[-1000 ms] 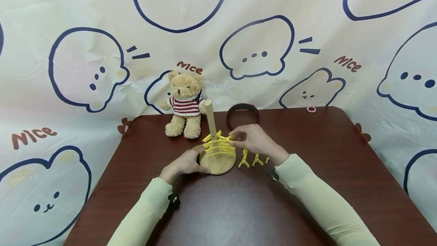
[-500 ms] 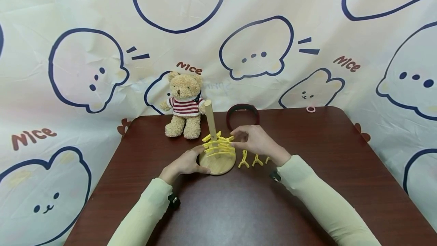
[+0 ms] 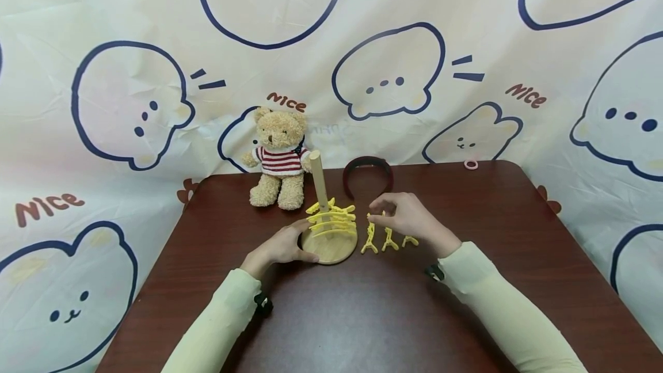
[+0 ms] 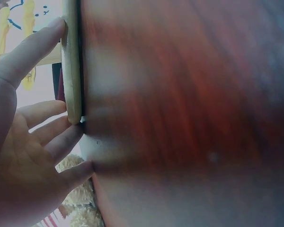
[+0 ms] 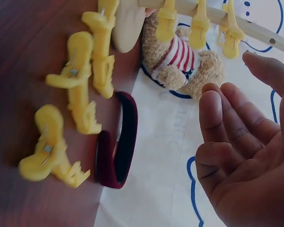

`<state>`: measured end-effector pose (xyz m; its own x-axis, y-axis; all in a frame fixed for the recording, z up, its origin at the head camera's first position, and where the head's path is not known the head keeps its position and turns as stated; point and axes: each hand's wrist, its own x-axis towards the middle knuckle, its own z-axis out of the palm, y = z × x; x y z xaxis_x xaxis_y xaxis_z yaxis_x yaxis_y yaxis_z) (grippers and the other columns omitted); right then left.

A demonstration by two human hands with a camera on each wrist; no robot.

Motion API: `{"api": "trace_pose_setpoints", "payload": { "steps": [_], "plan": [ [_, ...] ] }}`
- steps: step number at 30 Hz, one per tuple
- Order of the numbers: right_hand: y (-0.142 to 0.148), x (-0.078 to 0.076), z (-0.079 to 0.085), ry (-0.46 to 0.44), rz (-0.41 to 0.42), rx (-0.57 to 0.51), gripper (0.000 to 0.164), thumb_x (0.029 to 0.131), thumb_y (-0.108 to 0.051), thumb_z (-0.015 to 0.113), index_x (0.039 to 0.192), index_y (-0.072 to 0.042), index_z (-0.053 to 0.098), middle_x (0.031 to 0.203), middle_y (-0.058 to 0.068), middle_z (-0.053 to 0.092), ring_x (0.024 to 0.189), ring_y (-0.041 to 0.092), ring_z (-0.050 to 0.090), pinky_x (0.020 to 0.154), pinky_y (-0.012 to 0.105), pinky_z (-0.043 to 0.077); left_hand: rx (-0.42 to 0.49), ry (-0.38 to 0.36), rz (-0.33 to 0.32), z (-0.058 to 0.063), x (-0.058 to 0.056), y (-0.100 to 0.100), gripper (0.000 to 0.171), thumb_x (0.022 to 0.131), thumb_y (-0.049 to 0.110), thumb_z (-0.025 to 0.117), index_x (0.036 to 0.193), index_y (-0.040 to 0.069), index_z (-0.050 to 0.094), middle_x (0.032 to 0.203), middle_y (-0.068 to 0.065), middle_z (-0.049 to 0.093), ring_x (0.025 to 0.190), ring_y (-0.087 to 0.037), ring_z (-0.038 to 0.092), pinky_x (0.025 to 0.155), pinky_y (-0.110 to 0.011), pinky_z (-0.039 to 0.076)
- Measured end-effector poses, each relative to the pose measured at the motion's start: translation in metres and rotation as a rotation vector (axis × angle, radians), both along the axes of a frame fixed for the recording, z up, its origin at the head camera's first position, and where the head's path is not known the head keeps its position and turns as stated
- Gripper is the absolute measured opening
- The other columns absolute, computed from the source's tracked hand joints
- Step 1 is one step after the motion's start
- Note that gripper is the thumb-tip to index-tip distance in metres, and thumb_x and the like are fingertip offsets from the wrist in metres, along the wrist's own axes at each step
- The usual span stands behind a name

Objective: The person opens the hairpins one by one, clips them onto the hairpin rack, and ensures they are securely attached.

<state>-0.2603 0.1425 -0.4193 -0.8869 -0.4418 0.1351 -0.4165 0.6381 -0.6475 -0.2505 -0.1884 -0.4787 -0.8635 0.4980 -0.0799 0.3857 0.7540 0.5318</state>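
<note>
In the head view, my left hand [image 3: 279, 245] grips the left edge of a round wooden base [image 3: 334, 254]. The left wrist view shows its thumb [image 4: 31, 54] over the disc and the fingers at the edge. From the base rises a wooden post [image 3: 319, 183], slightly tilted in view, with several yellow clips [image 3: 331, 217] on its lower part. To its right, my right hand [image 3: 406, 217] hovers above a row of 3 loose yellow clips [image 3: 369, 239], fingers bent and nothing in them. The right wrist view shows a spring and toothed ends on a loose clip [image 5: 80, 82].
A teddy bear [image 3: 279, 160] in a striped shirt sits behind the stand. Behind the loose clips stands a dark red headband [image 3: 389, 174]. A pink ring [image 3: 471, 164] is at the table's [image 3: 331, 315] far edge, before a printed curtain.
My right hand has come away from the clips on the post and moved right, over the loose ones. The left hand keeps its place on the base.
</note>
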Motion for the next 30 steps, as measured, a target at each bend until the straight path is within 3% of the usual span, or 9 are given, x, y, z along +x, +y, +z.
{"api": "trace_pose_setpoints", "payload": {
  "steps": [9, 17, 30],
  "plan": [
    [0.024, 0.005, -0.016, -0.004, -0.048, 0.017, 0.024, 0.085, -0.034, 0.079, 0.103, -0.018, 0.076, 0.086, -0.005, 0.071, 0.074, 0.013, 0.059, 0.063, 0.029, 0.050, 0.008, 0.014, -0.011, 0.000, 0.000, -0.001, 0.086, 0.075, 0.039, 0.087, 0.147, 0.012, 0.049, 0.156, -0.010, 0.045, 0.142, -0.029, 0.044, 0.115, -0.046, 0.038],
    [0.044, 0.008, -0.033, -0.048, -0.081, 0.032, 0.023, 0.086, -0.033, 0.078, 0.101, -0.016, 0.076, 0.089, -0.002, 0.072, 0.074, 0.014, 0.058, 0.060, 0.029, 0.048, 0.008, 0.017, -0.009, -0.001, 0.001, -0.001, 0.087, 0.075, 0.039, 0.087, 0.147, 0.010, 0.049, 0.154, -0.011, 0.046, 0.141, -0.029, 0.045, 0.115, -0.046, 0.039],
    [0.060, 0.012, -0.055, -0.099, -0.219, 0.186, 0.029, 0.081, -0.046, 0.080, 0.088, -0.018, 0.073, 0.076, -0.006, 0.068, 0.065, 0.011, 0.057, 0.059, 0.029, 0.045, 0.002, 0.033, -0.011, 0.000, 0.000, -0.001, 0.087, 0.075, 0.040, 0.087, 0.146, 0.009, 0.049, 0.154, -0.012, 0.047, 0.141, -0.030, 0.045, 0.115, -0.046, 0.039]
  ]
}}
